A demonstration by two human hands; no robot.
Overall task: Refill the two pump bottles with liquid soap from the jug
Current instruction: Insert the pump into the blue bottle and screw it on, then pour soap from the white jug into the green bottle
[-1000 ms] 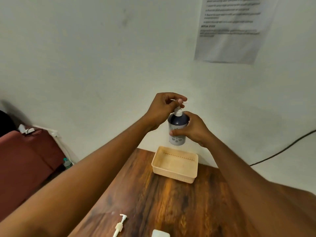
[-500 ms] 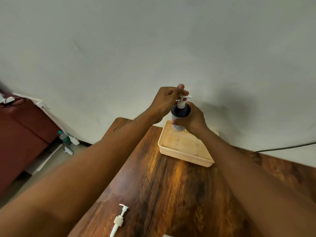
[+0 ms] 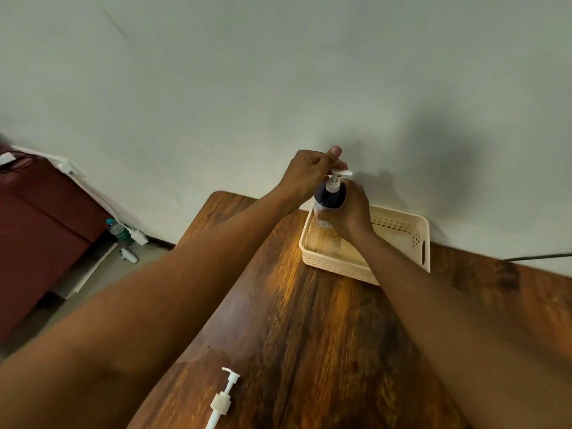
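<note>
Both arms reach toward the upper middle of the frame. The right hand [image 3: 348, 212] wraps around the dark blue pump bottle [image 3: 328, 198], holding it upright over the left end of the cream plastic basket [image 3: 402, 230]. The left hand [image 3: 309, 174] pinches the bottle's white pump head [image 3: 340, 174]. The basket sits at the wooden table's [image 3: 309, 335] far edge against the wall. A loose white pump [image 3: 224, 397] lies at lower centre, well apart.

The right hand [image 3: 348, 212] hides most of the pump bottle [image 3: 328, 198]. The loose pump [image 3: 223, 399] is cut off by the frame's bottom edge.
</note>
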